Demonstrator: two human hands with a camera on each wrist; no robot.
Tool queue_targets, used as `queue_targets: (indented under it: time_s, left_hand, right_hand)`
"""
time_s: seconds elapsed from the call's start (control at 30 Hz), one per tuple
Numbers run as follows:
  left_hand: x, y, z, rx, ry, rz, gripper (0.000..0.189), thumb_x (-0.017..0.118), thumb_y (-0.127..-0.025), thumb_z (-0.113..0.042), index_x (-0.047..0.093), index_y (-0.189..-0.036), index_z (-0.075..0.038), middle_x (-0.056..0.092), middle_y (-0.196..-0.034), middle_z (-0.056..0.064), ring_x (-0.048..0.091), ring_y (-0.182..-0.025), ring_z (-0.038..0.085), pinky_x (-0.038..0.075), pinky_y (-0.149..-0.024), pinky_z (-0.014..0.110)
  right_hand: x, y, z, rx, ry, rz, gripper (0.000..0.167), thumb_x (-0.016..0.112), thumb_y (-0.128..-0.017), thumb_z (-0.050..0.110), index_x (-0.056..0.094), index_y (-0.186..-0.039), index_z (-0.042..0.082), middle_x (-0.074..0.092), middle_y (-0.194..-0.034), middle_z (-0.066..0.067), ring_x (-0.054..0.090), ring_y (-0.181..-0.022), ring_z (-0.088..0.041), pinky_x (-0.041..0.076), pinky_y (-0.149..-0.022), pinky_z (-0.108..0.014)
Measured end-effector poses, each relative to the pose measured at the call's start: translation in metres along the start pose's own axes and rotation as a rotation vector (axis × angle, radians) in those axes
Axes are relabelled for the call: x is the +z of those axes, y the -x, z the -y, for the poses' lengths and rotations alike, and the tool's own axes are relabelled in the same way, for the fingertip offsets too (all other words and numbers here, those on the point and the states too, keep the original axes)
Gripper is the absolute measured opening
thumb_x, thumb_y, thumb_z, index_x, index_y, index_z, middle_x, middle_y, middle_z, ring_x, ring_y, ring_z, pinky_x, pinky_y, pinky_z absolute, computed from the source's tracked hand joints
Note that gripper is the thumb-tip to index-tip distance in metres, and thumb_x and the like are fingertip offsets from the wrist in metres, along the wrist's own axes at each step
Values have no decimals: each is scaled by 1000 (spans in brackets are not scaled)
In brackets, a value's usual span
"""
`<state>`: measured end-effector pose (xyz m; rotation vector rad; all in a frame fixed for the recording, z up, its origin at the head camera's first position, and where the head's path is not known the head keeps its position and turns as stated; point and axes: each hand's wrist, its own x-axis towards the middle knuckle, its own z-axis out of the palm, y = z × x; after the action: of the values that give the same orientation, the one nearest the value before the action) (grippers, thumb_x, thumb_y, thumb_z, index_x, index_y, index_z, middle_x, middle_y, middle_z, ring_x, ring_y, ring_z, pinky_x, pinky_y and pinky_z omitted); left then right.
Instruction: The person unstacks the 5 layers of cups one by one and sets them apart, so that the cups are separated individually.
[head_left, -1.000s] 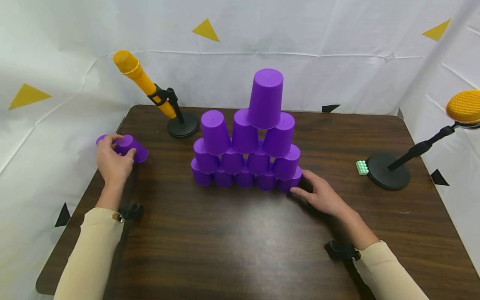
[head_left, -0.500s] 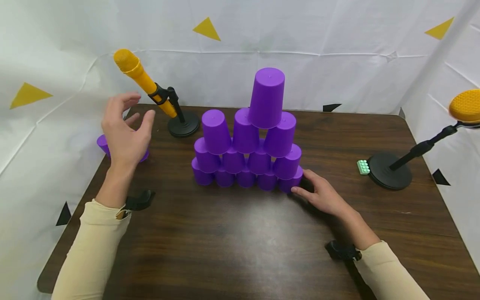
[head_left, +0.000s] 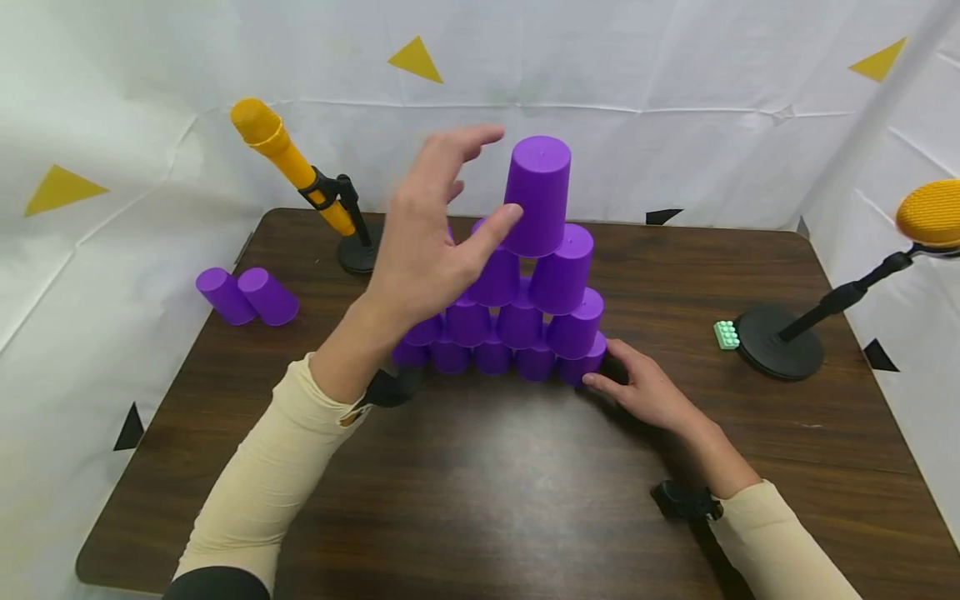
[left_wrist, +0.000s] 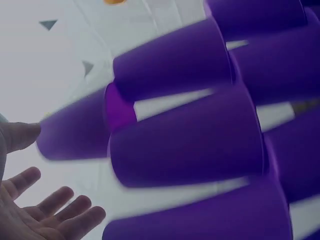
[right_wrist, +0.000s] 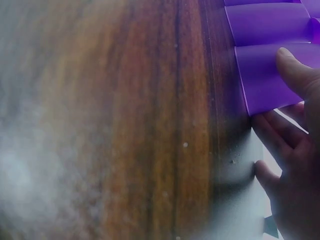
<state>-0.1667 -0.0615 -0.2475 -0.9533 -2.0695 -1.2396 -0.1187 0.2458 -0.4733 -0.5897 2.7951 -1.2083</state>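
Upside-down purple cups form a tiered stack, whose bottom-row cups [head_left: 492, 357] stand on the table. One top cup [head_left: 542, 200] sits on the third tier. My left hand [head_left: 427, 237] is raised just left of it, thumb and fingers spread to either side, holding nothing; thumb tip overlaps the cup's edge in the head view. It hides the stack's left part. My right hand [head_left: 645, 392] holds the bottom row's right end cup [head_left: 581, 367], thumb [right_wrist: 292, 70] on the front and fingers around the side. Two more cups [head_left: 266, 296] stand upside down at the table's left.
A yellow microphone [head_left: 273, 150] on a black stand is behind the left hand. At right stands another yellow-headed microphone [head_left: 930, 212] on a black base [head_left: 780, 342], with a mint toy brick [head_left: 726, 335] beside it. White sheeting [head_left: 675, 150] rises behind the wooden table [head_left: 487, 500].
My left hand has let go of the cups at the left, lifted, and swung right to the top cup, passing the microphone. My right hand stays at the end cup.
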Motion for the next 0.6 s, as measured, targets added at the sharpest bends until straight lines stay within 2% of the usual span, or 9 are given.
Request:
queue_targets:
  time_s: [0.1, 0.2, 0.43, 0.6]
  left_hand:
    - [12, -3, 1, 5, -3, 38, 54, 72, -89, -25, 53, -137, -8, 54, -133, 4, 46, -122, 9, 46, -91, 29]
    - [20, -4, 1, 9, 12, 45, 53, 72, -89, -25, 54, -136, -8, 55, -131, 4, 47, -121, 8, 46, -89, 29]
    - [24, -3, 0, -31, 68, 40, 51, 72, -89, -21, 55, -135, -9, 56, -129, 3, 52, -117, 6, 53, -85, 32]
    - [27, -3, 2, -24, 120, 31, 50, 72, -88, -15, 54, -134, -6, 56, -125, 7, 56, -114, 11, 56, -82, 31]
  right_hand:
    - [1, -1, 0, 0, 0, 0, 55, 72, -91, 25, 52, -139, 6, 60, -128, -14, 53, -123, -33, 39, -103, -54]
    - [1, 0, 1, 7, -8, 3, 55, 72, -91, 24, 52, -138, 6, 60, -128, -14, 53, -123, -33, 39, -103, -54]
    - [0, 0, 2, 19, -7, 9, 56, 72, -91, 25, 51, -139, 6, 59, -130, -15, 52, -124, -33, 38, -104, -55]
    - [-1, -1, 2, 14, -6, 14, 55, 71, -92, 26, 51, -139, 5, 59, -129, -15, 53, -123, -34, 39, -103, -56]
